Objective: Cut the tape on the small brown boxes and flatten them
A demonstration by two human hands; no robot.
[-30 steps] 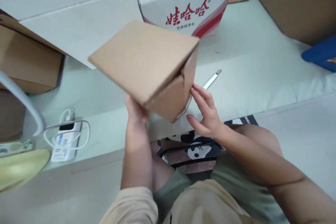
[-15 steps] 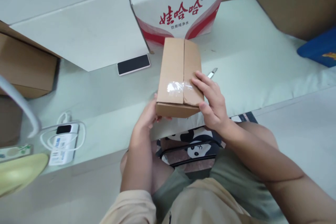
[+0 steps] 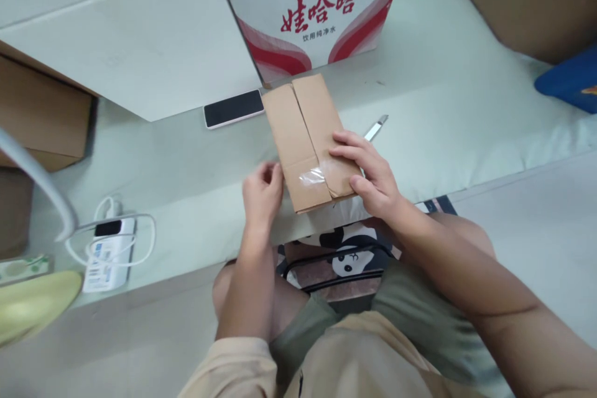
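A small brown cardboard box (image 3: 305, 130) lies turned at a slant at the table's near edge, its two top flaps meeting in a seam. Clear tape (image 3: 311, 176) crosses that seam near the close end. My right hand (image 3: 368, 171) holds the box at its right side, fingers over the top and thumb near the front corner. Close beside the left side is my left hand (image 3: 262, 194), fingers curled in; what they hold, if anything, is hidden. A utility knife (image 3: 375, 128) with its blade showing lies just beyond my right hand.
A phone (image 3: 233, 109) lies left of the box. Behind stand a white carton (image 3: 140, 56) and a red-and-white water carton (image 3: 317, 18). A power strip (image 3: 109, 261) with a white cable sits at left; a blue object (image 3: 569, 84) is at far right.
The box has turned counterclockwise, its far end swinging left, and sits lower. My left hand has come out from under its near left corner and curled beside it. My right hand stays on it.
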